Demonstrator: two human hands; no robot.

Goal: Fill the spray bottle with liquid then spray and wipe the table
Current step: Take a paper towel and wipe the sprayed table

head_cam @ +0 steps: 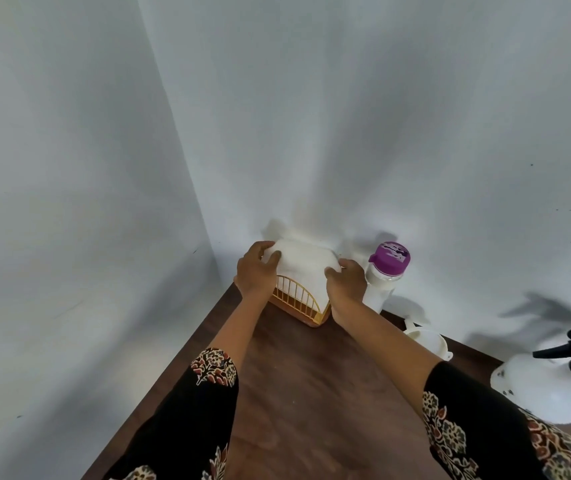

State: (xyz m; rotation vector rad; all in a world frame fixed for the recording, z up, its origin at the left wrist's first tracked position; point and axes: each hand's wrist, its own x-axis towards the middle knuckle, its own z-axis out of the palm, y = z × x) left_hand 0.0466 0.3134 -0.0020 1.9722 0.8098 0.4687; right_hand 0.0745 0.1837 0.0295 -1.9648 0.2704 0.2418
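While both our hands, left hand (255,268) and right hand (346,280), reach far, their fingers curl onto the white cloth (303,263) in the yellow basket (299,303).

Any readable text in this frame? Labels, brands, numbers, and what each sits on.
None readable.
Purple lid of the white bottle: dark marks, too blurred to read.
White spray bottle: small dark specks on its body, illegible.
White cloth, yellow basket, white funnel: no text seen.
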